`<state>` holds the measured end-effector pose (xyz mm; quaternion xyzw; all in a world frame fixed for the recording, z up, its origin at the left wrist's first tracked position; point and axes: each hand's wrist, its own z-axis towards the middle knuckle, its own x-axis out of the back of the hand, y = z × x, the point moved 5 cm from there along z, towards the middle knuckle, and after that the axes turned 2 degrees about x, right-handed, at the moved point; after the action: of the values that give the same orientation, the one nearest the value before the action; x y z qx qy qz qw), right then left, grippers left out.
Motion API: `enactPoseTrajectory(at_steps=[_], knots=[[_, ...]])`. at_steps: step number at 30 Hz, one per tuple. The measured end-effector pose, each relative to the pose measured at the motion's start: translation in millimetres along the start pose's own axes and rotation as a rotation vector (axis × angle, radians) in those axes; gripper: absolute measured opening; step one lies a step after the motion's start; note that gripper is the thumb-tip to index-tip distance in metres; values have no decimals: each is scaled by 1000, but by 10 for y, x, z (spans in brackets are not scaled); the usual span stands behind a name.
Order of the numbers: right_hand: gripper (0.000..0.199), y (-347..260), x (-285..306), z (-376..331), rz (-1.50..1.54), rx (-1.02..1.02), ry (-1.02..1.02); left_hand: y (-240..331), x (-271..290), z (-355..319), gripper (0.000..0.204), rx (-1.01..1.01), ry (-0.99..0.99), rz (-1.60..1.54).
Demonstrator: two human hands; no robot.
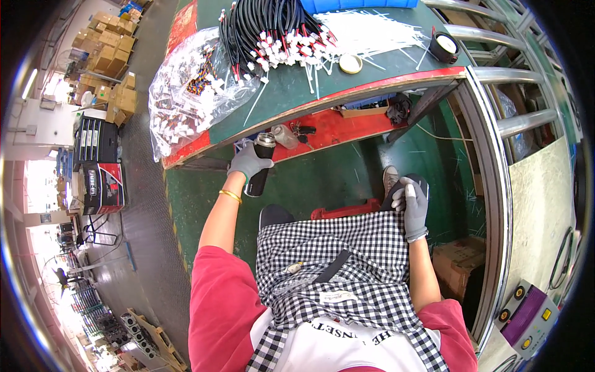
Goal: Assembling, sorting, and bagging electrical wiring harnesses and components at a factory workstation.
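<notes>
My left hand (248, 160), in a grey glove, is wrapped round a black flask (256, 180) with a silver top. The flask is held upright, slightly tilted, just in front of the bench's near edge. Beside it on the red lower shelf (328, 128) stand a clear plastic container (285, 137) and a small dark object I cannot make out. My right hand (414, 203), gloved too, rests by my right knee with its fingers loosely bent and nothing visible in them.
The green bench top (285, 102) carries black cables (273, 31) with white connectors, a clear bag (198, 93) of wired parts, white cable ties (378, 34), a round lid (350, 63) and a black round holder (444, 46). A metal frame (496, 167) stands at right, a cardboard box (455, 263) below.
</notes>
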<state>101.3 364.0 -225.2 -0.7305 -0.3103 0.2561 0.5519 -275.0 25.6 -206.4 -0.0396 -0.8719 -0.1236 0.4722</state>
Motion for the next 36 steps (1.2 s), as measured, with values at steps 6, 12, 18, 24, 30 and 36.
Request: enactPoseTrajectory(at_steps=[6,12,18,24,30,36], knots=[[34,-12,-6,-3,19,-2,-4,-2,27,5,75,7,6,16],[34,-23,-2,-3,7,0,10,-24,46,40,69,-9,28,-9],[34,-24,9,-6,4,6,11,-7,73,50,65,-30,27,5],[35,-5,16,1,10,13,13,47,138,34,68,-25,-13,33],[35,-13,7,-8,48,-13,17,30,139,53,73,-18,-65,43],[36,-50,0,-13,53,2,26,-15,132,94,58,-41,22,52]])
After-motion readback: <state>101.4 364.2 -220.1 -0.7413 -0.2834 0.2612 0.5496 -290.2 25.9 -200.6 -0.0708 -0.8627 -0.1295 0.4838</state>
